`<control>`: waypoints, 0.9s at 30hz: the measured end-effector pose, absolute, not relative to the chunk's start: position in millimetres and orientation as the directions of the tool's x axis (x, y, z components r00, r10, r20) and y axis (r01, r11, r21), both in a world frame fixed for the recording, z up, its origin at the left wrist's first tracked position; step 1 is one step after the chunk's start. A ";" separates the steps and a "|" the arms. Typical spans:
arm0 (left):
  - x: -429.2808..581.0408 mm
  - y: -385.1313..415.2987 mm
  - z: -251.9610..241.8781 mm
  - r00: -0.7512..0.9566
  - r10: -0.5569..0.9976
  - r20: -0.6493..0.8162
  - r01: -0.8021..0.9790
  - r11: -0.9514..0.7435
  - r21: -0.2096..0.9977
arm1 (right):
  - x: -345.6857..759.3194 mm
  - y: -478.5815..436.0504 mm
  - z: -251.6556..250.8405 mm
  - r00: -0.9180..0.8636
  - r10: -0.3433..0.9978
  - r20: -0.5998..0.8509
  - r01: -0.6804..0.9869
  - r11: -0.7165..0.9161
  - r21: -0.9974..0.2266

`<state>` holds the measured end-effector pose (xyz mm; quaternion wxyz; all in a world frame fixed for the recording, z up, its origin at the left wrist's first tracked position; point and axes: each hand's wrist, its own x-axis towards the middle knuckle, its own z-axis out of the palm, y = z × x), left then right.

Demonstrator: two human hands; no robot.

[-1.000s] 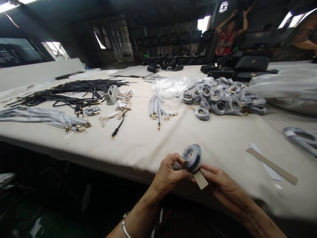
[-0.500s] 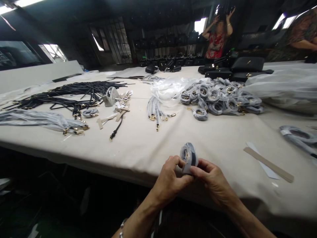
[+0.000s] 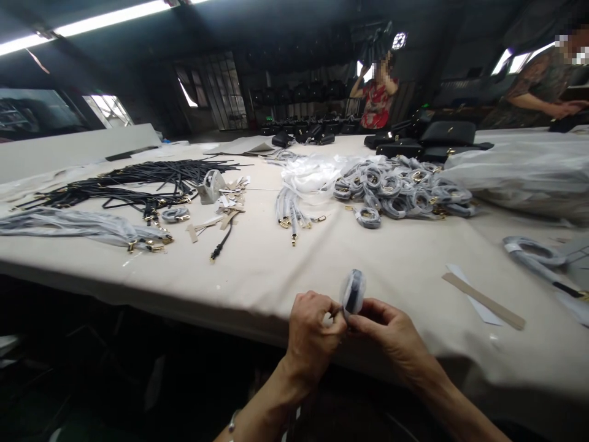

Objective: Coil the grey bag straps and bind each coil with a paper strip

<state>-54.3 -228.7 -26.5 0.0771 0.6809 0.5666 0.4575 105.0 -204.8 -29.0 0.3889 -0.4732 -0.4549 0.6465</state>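
Left hand (image 3: 315, 336) curled, right hand (image 3: 391, 337) half-closed; fingertips of both pinch a plastic-wrapped strap coil (image 3: 353, 293) firmly at its lower edge, just above the cloth-covered table (image 3: 257, 288). Tan card strip (image 3: 483, 301) lies right of coil; wrapped coils with brass clasps (image 3: 400, 190) lie beyond it.

Left hand (image 3: 313, 336), right hand (image 3: 391, 334), both bare, slender fingers (image 3: 372, 314), creased knuckles, bare forearms (image 3: 453, 393) running off the lower frame edge, thin silver-toned bracelet (image 3: 233, 421) on left wrist, partly cut off by frame edge
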 end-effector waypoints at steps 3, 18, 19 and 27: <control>-48.1 -234.1 -34.5 0.064 0.690 0.721 0.819 -0.449 0.357 | 102.9 -208.1 -32.2 -0.184 0.953 -0.242 -0.147 -0.270 -0.952; 9.1 -244.8 -50.3 0.268 0.669 0.693 0.943 -0.328 -0.048 | 139.8 -210.8 -15.7 -0.296 0.928 -0.226 -0.395 -0.335 -0.855; 9.1 -242.4 -49.0 0.286 0.672 0.683 0.928 -0.373 -0.021 | 143.2 -209.3 -15.6 -0.293 0.930 -0.220 -0.393 -0.328 -0.859; 12.5 -206.3 -16.5 0.193 0.897 0.398 0.437 -0.441 0.784 | 172.1 -203.7 -15.7 -0.117 0.973 -0.201 -0.328 -0.229 -0.916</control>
